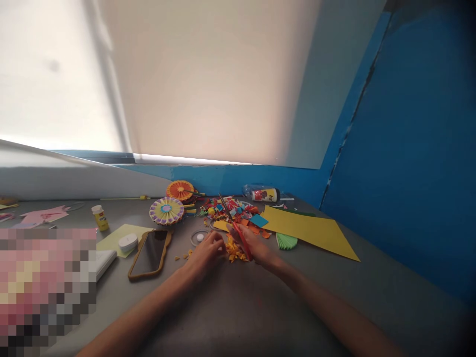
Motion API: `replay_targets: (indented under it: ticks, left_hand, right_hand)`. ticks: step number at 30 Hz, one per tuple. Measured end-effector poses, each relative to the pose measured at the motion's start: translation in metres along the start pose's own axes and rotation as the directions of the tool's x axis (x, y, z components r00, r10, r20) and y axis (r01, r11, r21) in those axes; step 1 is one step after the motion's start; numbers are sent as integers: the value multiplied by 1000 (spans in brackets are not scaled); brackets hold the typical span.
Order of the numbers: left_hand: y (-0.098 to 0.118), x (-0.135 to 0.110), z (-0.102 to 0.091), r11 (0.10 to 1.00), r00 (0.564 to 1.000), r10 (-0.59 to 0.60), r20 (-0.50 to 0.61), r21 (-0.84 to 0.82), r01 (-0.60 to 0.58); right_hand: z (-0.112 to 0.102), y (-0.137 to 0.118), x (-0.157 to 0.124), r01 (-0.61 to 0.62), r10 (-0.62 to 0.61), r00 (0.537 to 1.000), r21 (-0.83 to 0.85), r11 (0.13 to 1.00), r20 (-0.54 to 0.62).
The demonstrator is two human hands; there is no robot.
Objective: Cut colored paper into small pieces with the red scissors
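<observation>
Below a pale, softly creased hanging sheet [223,79] and a flat blue wall [405,129] spreads a smooth grey counter [241,317]. Toward its right lies a long, angular yellow paper sheet [312,230], flat and matte. Near the middle, the right hand [256,244] is closed round red-handled metal scissors [244,243], whose slim blades point away over the scraps. The left hand [212,246] sits just beside, fingers curled and bunched; whether they pinch anything, I cannot tell. To its left lies a dark-screened phone in a wavy-edged tan case [149,253]. Farther back are two round pleated paper rosettes, one orange and yellow [180,190], the other pale yellow edged with purple [166,210]. Near the far edge, a cylindrical bottle with a coloured label [265,195] lies sideways. Smaller are a ridged light-green paper fan [286,241], a flat blue paper square [259,221] and crinkled yellow-orange paper snippets [236,252] between the hands.
</observation>
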State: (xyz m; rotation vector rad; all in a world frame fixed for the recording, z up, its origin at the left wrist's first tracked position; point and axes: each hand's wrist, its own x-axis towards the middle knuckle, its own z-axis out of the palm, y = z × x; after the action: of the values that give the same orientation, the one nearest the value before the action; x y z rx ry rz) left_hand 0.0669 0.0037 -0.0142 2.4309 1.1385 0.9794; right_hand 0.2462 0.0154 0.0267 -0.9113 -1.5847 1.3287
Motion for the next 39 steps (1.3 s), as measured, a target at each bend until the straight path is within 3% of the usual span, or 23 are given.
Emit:
replay_targets:
  ticks: [4,8,15,20,25,28,32,36,39]
  left_hand:
    - [3,2,-3,984,988,-83,-128,-167,61]
    - [13,2,-10,940,965,-166,-202,-330,92]
    - [21,-1,-24,955,958,-83,-276,-297,-3]
    - [15,-1,-26,939,950,-67,-305,-340,-43]
    - [15,-1,-26,882,936,-203,-287,-469,48]
    - [18,-1,-25,779,924,-335,-184,-605,163]
    - [24,-1,-26,665,908,-409,-90,-711,228]
    - [29,-1,-35,633,854,-494,-166,-741,222]
    - [28,-2,-42,705,805,-507,-307,-686,182]
  right_hand:
    - [-2,5,3,37,-37,999,-24,999,10]
    - [-4,7,2,-8,10,999,-62,998,39]
    - [3,2,0,-182,118,961,246,952,251]
    - [5,-3,-1,-208,144,965,309,928,217]
    - [3,-9,-3,-110,74,979,189,976,192]
    - [2,-10,-4,1,-16,986,86,996,167]
    - [0,-9,-5,84,-77,990,-52,995,116]
    - [-3,-4,-2,106,-94,993,-169,980,77]
    - [-2,1,-2,82,-49,982,-174,981,182]
